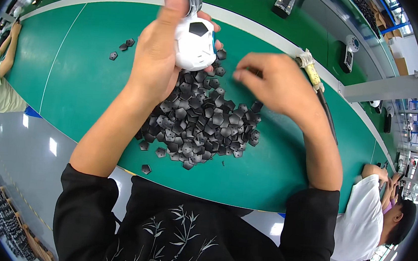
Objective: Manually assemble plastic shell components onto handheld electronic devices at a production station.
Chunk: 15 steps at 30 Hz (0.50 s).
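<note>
My left hand is closed around a device with a white football-shaped head and a dark grey body, raised above the green work table. One black pentagon shows on the white head, and a clear part runs along the body. Beneath it spreads a heap of small black pentagon pieces. To the right of the device, my right hand hangs over the table with thumb and forefinger drawn together. Whatever may be between those fingertips cannot be made out.
A few loose pentagons lie left of the heap. A dark cable with a yellow wrapped end runs along the right. Similar devices stand on the green surface beyond the pale table edge. Other people sit at both sides.
</note>
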Motion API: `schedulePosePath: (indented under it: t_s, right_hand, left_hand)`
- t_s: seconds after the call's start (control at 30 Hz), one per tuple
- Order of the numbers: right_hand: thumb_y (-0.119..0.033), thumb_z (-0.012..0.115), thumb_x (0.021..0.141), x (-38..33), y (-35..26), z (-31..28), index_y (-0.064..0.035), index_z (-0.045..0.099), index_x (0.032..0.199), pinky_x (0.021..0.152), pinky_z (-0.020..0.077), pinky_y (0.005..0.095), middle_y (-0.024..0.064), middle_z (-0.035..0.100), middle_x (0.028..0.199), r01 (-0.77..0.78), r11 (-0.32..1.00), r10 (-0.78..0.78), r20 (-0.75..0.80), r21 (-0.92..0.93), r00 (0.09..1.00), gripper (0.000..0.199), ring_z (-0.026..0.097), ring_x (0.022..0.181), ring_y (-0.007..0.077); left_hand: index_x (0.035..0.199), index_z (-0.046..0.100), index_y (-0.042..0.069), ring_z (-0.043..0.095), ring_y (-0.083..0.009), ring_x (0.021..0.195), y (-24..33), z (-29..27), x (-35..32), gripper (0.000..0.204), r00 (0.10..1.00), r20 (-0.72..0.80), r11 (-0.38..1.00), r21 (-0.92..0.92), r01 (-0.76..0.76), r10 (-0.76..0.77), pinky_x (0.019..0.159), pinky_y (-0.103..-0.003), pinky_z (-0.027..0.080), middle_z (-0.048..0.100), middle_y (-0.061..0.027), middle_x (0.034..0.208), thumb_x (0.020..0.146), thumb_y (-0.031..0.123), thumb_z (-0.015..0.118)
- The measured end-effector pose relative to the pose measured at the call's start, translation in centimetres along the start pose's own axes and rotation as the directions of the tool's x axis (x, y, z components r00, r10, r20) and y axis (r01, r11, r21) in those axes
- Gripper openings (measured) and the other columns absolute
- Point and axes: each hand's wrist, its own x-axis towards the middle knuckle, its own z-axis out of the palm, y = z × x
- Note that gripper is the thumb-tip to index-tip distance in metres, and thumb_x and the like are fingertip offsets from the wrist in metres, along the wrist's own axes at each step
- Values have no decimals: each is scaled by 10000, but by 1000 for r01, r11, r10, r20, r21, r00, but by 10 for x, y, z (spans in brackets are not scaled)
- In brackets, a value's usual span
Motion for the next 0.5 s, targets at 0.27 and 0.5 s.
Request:
schedulePosePath:
  t_s: [0.27, 0.5]
  right_hand:
    - [-69, 671, 810, 4, 7, 43, -11, 698, 1009, 622, 472, 374, 111, 663, 845, 293, 946, -285, -79, 141, 955, 209, 582, 654, 278]
    - [-34, 667, 831, 7, 15, 42, -3, 716, 945, 586, 462, 327, 84, 656, 834, 397, 909, -376, -158, 129, 913, 128, 581, 636, 221]
  left_hand:
    - [1125, 559, -32, 668, -221, 773, -3, 14, 0, 399, 999, -31, 993, 113, 16, -12, 525, -296, 541, 628, -146, 951, 901, 279, 668]
    - [1123, 562, -38, 668, -224, 757, -4, 9, 4, 377, 994, 40, 995, 26, 99, -100, 537, -295, 536, 634, -158, 954, 896, 245, 664]
